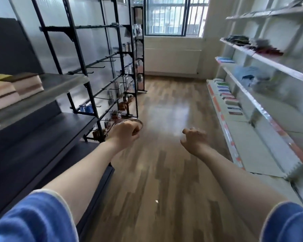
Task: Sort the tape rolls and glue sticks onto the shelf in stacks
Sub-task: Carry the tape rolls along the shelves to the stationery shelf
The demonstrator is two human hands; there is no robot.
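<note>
The left hand (125, 132) grasps a clear tape roll (137, 124) in mid-air at ten o'clock; the right hand (193, 138) is released, empty. A loose grip mid-stride could drop the roll onto the floor (164, 110).

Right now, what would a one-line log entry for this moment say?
left hand: grips tape roll | right hand: loosely curled, holds nothing | place: aisle, wooden floor | white shelf: on the right, not reached
</note>
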